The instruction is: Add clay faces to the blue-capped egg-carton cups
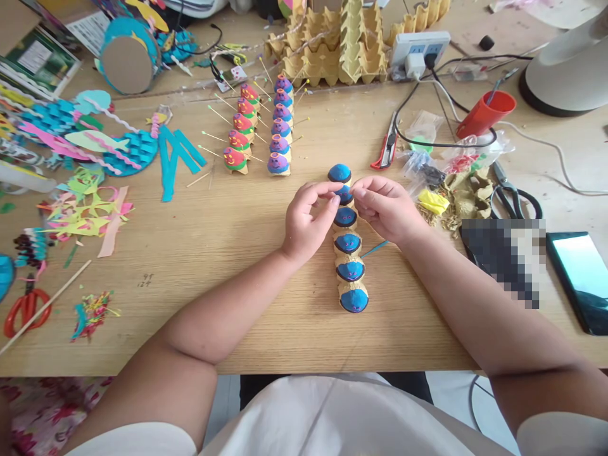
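Observation:
A strip of egg-carton cups (348, 243) lies lengthwise in front of me, each cup coated blue with a dark rim; several have small pink marks like faces. My left hand (311, 215) is at the strip's far end, thumb and index finger nearly together over the second cup. From the other side my right hand (384, 206) meets it in a pinch. Whatever sits between the fingertips is too small to make out. A thin blue stick (375, 248) shows beside the strip, its far end hidden by my right hand.
Red-and-green cups (240, 130) and purple cups (280, 130) with pins stand beyond. To the right are a red box cutter (387, 142), red cup (487, 114), black-handled scissors (515, 196) and a phone (579, 278). Paper scraps (90, 215) and red scissors (27, 307) lie left.

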The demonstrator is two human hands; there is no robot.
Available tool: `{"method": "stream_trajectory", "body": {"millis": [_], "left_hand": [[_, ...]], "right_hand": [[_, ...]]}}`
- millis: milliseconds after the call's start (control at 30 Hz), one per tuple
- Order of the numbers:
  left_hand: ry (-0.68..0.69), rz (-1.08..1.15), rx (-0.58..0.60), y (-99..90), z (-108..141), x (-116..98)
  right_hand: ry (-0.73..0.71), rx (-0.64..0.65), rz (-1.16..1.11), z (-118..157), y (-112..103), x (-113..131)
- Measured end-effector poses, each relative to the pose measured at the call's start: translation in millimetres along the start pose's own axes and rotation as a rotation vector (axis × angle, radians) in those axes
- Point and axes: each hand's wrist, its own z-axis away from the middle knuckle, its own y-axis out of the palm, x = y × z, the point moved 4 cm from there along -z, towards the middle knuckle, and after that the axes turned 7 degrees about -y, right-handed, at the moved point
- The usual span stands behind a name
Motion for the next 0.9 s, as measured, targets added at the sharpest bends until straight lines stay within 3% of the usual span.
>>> {"method": "stream_trajectory", "body": {"millis": [267,567,900], "left_hand": [[0.131,-0.024,0.016,1.6,-0.3,-8.0],[0.145,-0.042,0.049,1.8,-1.2,-14.2],[0.107,-0.022,0.004,1.5,-2.5,-8.8]], "right_hand": [[-0.046,-0.002,0.138,-0.1,-0.1,-0.9],[-0.170,0.018,0.421,4.2,3.8,8.7],[-0.166,0.067,0.397,3.8,5.8,6.6]]}}
